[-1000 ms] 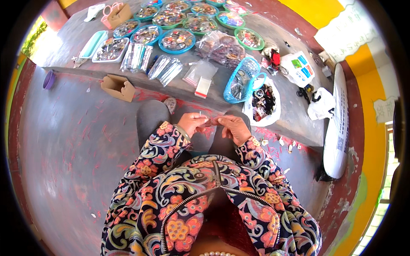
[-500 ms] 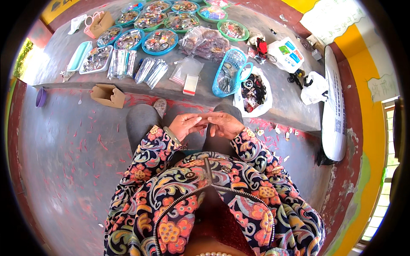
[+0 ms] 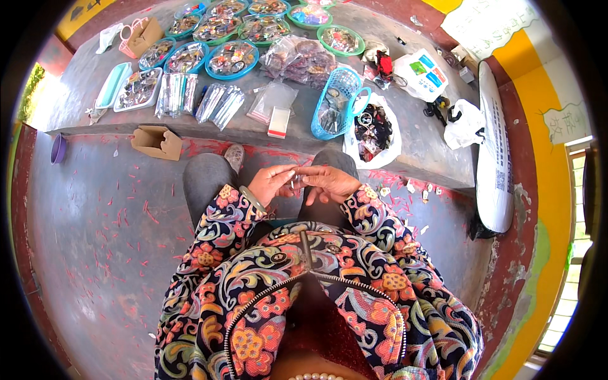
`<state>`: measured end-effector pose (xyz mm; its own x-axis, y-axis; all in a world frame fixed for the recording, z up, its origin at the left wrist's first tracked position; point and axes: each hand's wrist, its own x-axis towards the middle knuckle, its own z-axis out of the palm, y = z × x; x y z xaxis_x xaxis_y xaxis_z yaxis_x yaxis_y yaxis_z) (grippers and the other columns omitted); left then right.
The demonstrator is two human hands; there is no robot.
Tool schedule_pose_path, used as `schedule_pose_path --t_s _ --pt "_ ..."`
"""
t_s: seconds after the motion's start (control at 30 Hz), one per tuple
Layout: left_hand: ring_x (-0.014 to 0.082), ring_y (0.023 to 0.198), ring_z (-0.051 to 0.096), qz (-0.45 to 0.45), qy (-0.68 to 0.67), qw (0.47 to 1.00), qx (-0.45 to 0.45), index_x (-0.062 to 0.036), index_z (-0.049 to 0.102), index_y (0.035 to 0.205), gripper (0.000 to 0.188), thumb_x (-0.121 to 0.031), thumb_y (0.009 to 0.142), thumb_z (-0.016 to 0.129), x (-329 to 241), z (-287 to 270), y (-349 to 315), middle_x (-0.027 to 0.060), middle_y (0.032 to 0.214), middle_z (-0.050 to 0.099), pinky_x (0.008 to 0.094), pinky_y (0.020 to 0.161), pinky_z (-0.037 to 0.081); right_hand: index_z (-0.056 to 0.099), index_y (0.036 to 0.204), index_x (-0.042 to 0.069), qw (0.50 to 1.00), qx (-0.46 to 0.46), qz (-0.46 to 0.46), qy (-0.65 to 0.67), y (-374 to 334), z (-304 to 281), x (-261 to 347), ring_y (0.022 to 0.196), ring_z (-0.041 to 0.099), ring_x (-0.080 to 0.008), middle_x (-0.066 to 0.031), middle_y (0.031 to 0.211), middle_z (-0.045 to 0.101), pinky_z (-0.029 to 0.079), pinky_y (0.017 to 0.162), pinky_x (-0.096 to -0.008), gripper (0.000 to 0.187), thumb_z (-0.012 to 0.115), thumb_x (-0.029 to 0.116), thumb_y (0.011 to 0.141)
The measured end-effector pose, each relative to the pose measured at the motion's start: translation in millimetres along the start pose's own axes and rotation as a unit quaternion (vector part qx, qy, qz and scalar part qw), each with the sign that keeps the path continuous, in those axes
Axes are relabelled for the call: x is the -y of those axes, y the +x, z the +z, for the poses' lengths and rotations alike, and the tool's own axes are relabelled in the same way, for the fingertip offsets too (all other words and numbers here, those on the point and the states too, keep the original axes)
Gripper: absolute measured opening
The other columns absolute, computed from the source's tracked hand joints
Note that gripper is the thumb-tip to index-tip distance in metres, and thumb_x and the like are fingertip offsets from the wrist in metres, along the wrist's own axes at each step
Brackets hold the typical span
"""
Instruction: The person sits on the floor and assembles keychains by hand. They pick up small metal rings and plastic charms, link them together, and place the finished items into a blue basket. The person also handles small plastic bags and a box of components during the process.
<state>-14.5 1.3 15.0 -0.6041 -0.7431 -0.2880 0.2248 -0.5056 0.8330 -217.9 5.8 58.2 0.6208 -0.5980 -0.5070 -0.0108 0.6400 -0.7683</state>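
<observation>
My left hand (image 3: 268,183) and my right hand (image 3: 330,182) meet above my lap, between my knees. The fingers of both are bent, and their tips come together. Between them is something small, perhaps clear, that I cannot make out. A bracelet sits on my left wrist. Ahead of my hands, on the raised grey platform (image 3: 266,140), stands a light-blue plastic basket (image 3: 321,121) with items inside. Beside it a white bag (image 3: 394,147) lies open, filled with dark and red small pieces. A white and red box (image 3: 278,121) lies nearer the platform's edge.
Bowls of small packed items, one a blue bowl (image 3: 232,76), crowd the platform's back. Flat clear packets (image 3: 220,104) lie left of the box. A cardboard box (image 3: 156,143) and a purple bowl (image 3: 58,149) are on the floor. A long white wrapped roll (image 3: 495,164) leans at right.
Both hands stay together above my lap, with the fingers shifting slightly around the small thing. The view has tilted a little; the things on the platform have not moved.
</observation>
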Motion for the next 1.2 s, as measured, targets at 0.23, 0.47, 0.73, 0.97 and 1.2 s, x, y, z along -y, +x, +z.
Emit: schedule_pose_path --t_s 0.23,0.47,0.73,0.97,1.2 --pt "0.0131 0.088 0.056 -0.003 -0.030 1.000 -0.008 -0.0006 0.047 0.114 0.029 -0.014 0.088 0.043 6 -7 3 0.0074 0.103 0.055 0.0232 0.066 0.049 0.041 0.122 0.005 0.999 0.016 -0.034 0.030 1 -3 0 0.072 0.061 -0.0125 -0.0091 0.107 0.055 0.038 0.041 -0.0142 0.042 0.049 0.023 0.085" --pt "0.0153 0.090 0.055 0.041 -0.008 0.999 0.016 0.0021 0.046 0.114 0.030 -0.015 0.089 0.041 9 -4 4 0.0100 0.104 0.054 0.0251 0.072 0.048 0.045 0.117 0.001 0.998 0.015 -0.040 0.051 5 -5 -5 0.075 0.058 -0.0101 -0.0082 0.106 0.056 0.039 0.047 -0.0147 0.041 0.050 0.025 0.085" --pt "0.0151 0.094 0.053 0.061 -0.083 0.993 -0.050 0.0017 0.045 0.114 0.033 -0.022 0.091 0.038 3 -6 4 0.0089 0.105 0.053 0.0272 0.071 0.047 0.052 0.108 0.000 0.989 -0.102 -0.099 -0.045 4 -5 -2 0.074 0.058 -0.0099 -0.0064 0.097 0.059 0.041 0.050 -0.0173 0.030 0.053 0.014 0.082" --pt "0.0155 0.094 0.053 0.141 0.142 0.966 -0.165 -0.0015 0.045 0.115 0.035 -0.020 0.086 0.048 3 -7 7 0.0116 0.110 0.052 0.0254 0.074 0.044 0.057 0.096 0.001 0.814 -0.267 -0.320 -0.404 17 3 -12 0.073 0.058 -0.0202 -0.0110 0.086 0.061 0.045 0.057 -0.0288 0.021 0.052 0.006 0.076" --pt "0.0156 0.086 0.057 0.248 0.300 0.911 -0.136 0.0022 0.054 0.102 0.024 -0.009 0.081 0.051 -1 5 5 0.0138 0.098 0.058 0.0242 0.068 0.046 0.053 0.076 0.004 0.651 -0.230 -0.331 -0.643 24 29 -11 0.068 0.055 -0.0288 -0.0109 0.072 0.053 0.045 0.059 -0.0370 0.009 0.051 0.006 0.067"
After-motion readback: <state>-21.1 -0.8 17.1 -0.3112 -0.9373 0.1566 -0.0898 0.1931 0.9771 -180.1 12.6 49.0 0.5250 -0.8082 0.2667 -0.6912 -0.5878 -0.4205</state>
